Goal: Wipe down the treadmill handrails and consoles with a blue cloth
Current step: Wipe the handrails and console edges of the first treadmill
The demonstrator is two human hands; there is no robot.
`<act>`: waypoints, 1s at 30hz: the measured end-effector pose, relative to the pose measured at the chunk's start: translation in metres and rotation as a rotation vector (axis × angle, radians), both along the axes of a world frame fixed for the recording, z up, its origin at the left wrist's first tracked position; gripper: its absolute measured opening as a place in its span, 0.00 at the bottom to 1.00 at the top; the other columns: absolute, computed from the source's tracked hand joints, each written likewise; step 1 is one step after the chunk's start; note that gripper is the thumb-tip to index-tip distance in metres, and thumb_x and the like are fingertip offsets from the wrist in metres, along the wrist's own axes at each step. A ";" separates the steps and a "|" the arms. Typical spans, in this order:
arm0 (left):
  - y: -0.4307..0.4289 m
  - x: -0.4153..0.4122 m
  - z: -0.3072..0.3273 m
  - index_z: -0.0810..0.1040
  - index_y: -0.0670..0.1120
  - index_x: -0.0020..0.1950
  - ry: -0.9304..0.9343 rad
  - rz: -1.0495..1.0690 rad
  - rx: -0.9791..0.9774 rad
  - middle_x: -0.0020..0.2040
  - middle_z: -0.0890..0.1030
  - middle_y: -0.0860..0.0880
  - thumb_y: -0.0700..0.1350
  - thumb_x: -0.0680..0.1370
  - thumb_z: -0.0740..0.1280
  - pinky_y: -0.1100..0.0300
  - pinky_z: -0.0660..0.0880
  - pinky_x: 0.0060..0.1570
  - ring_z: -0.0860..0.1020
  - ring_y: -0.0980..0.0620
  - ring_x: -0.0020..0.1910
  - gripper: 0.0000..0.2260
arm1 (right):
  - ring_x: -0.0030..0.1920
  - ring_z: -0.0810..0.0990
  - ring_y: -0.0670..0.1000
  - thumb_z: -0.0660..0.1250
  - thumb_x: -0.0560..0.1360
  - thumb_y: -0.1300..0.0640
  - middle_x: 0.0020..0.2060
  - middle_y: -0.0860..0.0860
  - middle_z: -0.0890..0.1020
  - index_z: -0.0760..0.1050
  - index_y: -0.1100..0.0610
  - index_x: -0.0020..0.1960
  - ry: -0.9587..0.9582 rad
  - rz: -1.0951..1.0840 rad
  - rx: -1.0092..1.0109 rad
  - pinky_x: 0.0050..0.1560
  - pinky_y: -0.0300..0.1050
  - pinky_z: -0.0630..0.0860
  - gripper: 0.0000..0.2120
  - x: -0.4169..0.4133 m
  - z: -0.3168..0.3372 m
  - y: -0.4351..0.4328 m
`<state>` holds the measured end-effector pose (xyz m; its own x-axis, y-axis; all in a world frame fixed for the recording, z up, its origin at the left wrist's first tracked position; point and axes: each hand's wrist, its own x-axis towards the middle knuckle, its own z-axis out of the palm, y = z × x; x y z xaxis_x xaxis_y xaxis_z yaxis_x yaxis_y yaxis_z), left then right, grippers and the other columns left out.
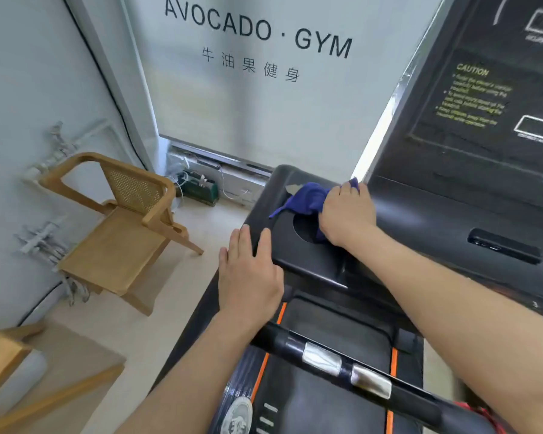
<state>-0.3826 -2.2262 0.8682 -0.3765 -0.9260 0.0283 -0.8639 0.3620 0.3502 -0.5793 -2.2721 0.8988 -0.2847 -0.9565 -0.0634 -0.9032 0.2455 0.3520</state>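
blue cloth [304, 200], black console [311, 255], seemingly tan chair [123, 233]

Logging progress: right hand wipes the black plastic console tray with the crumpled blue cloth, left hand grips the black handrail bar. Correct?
No: head view shows the left hand resting flat on the black plastic console tray edge, not the black handrail bar.

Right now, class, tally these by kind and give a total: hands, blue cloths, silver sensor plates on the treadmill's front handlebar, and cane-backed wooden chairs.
hands: 2 (left hand, right hand)
blue cloth: 1
silver sensor plates: 2
cane-backed wooden chair: 1
Total: 6
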 end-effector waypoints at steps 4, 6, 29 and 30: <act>0.011 -0.040 0.021 0.66 0.45 0.74 0.349 -0.113 0.000 0.75 0.62 0.40 0.49 0.80 0.51 0.53 0.55 0.74 0.58 0.43 0.75 0.23 | 0.61 0.72 0.58 0.61 0.76 0.54 0.57 0.56 0.77 0.72 0.59 0.59 -0.261 0.146 -0.148 0.63 0.50 0.66 0.15 0.032 -0.007 0.070; 0.020 -0.056 0.028 0.66 0.47 0.75 0.458 -0.124 0.071 0.76 0.63 0.45 0.47 0.82 0.54 0.69 0.49 0.71 0.58 0.51 0.75 0.20 | 0.64 0.72 0.57 0.65 0.73 0.54 0.61 0.57 0.77 0.72 0.60 0.64 -0.340 0.193 -0.170 0.70 0.51 0.64 0.21 0.051 -0.018 0.099; 0.076 0.053 -0.008 0.68 0.45 0.72 0.110 0.006 -0.022 0.71 0.69 0.44 0.36 0.72 0.65 0.45 0.63 0.71 0.65 0.44 0.71 0.28 | 0.52 0.81 0.55 0.72 0.67 0.64 0.53 0.54 0.81 0.76 0.59 0.57 -0.743 0.277 -0.232 0.43 0.47 0.79 0.18 0.127 -0.052 0.148; 0.087 0.049 -0.008 0.68 0.45 0.72 0.150 -0.018 -0.001 0.69 0.72 0.46 0.36 0.71 0.66 0.43 0.65 0.70 0.68 0.47 0.69 0.28 | 0.51 0.80 0.55 0.69 0.69 0.63 0.51 0.53 0.80 0.76 0.58 0.55 -0.698 0.299 -0.227 0.40 0.47 0.77 0.14 0.122 -0.049 0.151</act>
<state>-0.3331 -2.1392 0.8601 -0.3847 -0.9189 0.0870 -0.7950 0.3778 0.4746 -0.4570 -2.1210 0.8500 0.0198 -0.9971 0.0736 -0.9359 -0.0444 -0.3494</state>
